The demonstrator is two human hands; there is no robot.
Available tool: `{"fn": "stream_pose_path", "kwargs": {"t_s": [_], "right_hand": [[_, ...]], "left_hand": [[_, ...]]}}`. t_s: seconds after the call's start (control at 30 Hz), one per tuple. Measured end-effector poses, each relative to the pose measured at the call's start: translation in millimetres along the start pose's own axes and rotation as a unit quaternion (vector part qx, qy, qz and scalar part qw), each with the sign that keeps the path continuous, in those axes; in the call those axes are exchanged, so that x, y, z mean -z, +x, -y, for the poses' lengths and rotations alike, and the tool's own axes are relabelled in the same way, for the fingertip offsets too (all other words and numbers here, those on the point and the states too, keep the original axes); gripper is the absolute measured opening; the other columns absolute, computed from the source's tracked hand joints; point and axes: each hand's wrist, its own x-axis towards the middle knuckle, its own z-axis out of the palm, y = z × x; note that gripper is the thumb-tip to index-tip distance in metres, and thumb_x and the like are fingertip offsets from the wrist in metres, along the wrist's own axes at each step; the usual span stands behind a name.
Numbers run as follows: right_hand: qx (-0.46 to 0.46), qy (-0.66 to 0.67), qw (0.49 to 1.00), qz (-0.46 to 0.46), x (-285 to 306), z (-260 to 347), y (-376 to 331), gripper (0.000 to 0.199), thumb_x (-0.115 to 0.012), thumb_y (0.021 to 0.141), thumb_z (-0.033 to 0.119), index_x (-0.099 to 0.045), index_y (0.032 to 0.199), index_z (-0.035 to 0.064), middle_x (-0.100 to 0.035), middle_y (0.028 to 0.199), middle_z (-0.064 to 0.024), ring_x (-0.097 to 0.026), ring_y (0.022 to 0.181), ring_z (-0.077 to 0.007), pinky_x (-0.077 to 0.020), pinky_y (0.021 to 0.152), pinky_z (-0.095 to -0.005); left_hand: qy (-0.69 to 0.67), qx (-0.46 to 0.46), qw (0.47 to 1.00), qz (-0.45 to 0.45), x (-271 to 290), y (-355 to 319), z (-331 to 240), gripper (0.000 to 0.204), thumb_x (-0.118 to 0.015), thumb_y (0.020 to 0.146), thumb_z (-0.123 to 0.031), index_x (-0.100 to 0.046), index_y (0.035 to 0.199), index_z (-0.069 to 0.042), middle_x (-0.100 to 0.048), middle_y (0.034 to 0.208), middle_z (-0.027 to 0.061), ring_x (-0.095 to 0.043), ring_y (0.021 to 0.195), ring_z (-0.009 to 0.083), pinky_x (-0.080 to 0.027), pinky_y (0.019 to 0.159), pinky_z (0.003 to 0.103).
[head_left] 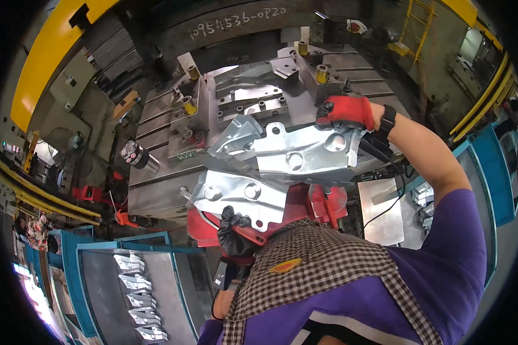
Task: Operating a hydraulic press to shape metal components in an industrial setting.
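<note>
In a red and black glove, my right hand (345, 112) is closed on the far right edge of a shiny stamped metal part (305, 150), which has two round dimples and a holed tab. My left hand (236, 231), in a black glove, is closed at the near edge of a similar stamped metal part (242, 194). A red handle-like piece (250, 234) lies along the left fingers; what it belongs to is unclear. Behind both parts, a third bent metal piece (236, 138) leans near the press die (250, 95). The left palm is hidden.
Yellow-topped posts (322, 73) stand around the die on the press bed (161, 187). A steel tumbler (139, 157) is at the left. Several stamped parts lie in a blue-framed rack (167, 287) at lower left. A metal plate (381, 211) and black cable (394, 210) are at right.
</note>
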Motion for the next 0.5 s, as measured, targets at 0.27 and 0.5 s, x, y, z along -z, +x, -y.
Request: {"fn": "stream_pose_path", "kwargs": {"t_s": [0.27, 0.5], "right_hand": [[0.068, 0.012, 0.997, -0.015, 6, 7, 1, 0.023, -0.063, 0.079, 0.024, -0.063, 0.083, 0.0011, -0.062, 0.075, -0.0110, -0.058, 0.069, -0.0166, -0.0454, 0.065, -0.0313], [-0.032, 0.053, 0.990, 0.126, 7, 47, 20, 0.027, -0.066, 0.077, 0.025, -0.064, 0.084, -0.0005, -0.065, 0.076, -0.0091, -0.058, 0.069, -0.0136, -0.0459, 0.066, -0.0298]], "left_hand": [[0.052, 0.007, 0.998, 0.033, -7, -4, -11, 0.027, -0.053, 0.087, -0.011, -0.054, 0.109, 0.003, -0.047, 0.074, 0.0033, -0.044, 0.068, 0.0132, -0.040, 0.068, 0.031], [0.172, 0.001, 0.985, -0.032, -9, -9, -30, 0.034, -0.056, 0.081, -0.014, -0.054, 0.109, 0.005, -0.050, 0.074, 0.0033, -0.046, 0.069, 0.0144, -0.040, 0.065, 0.030]]}}
